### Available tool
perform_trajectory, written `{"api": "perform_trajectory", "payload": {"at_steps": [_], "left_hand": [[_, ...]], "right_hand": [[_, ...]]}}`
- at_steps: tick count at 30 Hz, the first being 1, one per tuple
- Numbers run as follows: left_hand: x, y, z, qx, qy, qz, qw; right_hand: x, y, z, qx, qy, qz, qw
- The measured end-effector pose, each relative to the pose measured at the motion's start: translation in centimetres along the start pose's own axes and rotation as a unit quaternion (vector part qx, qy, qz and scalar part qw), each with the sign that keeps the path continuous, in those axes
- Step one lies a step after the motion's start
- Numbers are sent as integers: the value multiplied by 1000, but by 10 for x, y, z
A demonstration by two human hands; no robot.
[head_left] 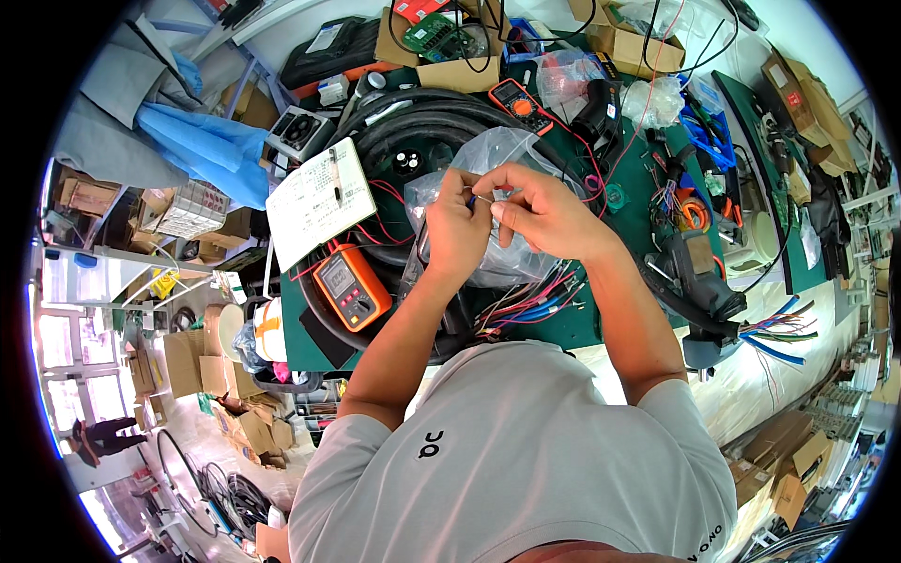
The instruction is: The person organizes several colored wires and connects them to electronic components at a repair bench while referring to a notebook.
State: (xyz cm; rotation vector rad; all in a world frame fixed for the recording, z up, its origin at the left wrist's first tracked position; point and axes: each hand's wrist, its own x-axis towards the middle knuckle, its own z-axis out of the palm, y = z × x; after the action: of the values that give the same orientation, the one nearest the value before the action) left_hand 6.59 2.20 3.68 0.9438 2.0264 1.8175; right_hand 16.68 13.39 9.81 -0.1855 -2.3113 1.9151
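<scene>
My left hand (454,225) and my right hand (544,214) meet over the middle of the green-topped bench. Both have their fingertips pinched together around a small, thin piece, too small to name; a dark bit shows by the left fingers. Beneath them lies a crumpled see-through plastic bag (511,150). Close to my left forearm sits an orange handheld meter (351,289) with red leads. Beyond it, an open notebook (305,211) with handwriting carries a pen (335,173). Between my forearms, a bundle of coloured wires (540,308) fans out from a black cable.
Thick black cable (413,101) coils behind my hands, with a second orange multimeter (522,105) beside it. Cardboard boxes (460,73) line the back. At right are a blue bin (709,136) and a thick cable with splayed wire ends (774,333) overhanging the bench edge.
</scene>
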Motion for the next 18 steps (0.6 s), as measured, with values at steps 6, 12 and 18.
{"api": "perform_trajectory", "payload": {"at_steps": [6, 12, 18], "left_hand": [[-2, 6, -1, 3, -8, 4, 1000], [-1, 3, 0, -4, -15, 2, 1000], [6, 0, 1, -52, 15, -19, 998]], "right_hand": [[-1, -1, 1, 13, -1, 2, 1000], [-2, -1, -1, 15, -1, 7, 1000], [-7, 3, -3, 58, 54, 19, 997]]}}
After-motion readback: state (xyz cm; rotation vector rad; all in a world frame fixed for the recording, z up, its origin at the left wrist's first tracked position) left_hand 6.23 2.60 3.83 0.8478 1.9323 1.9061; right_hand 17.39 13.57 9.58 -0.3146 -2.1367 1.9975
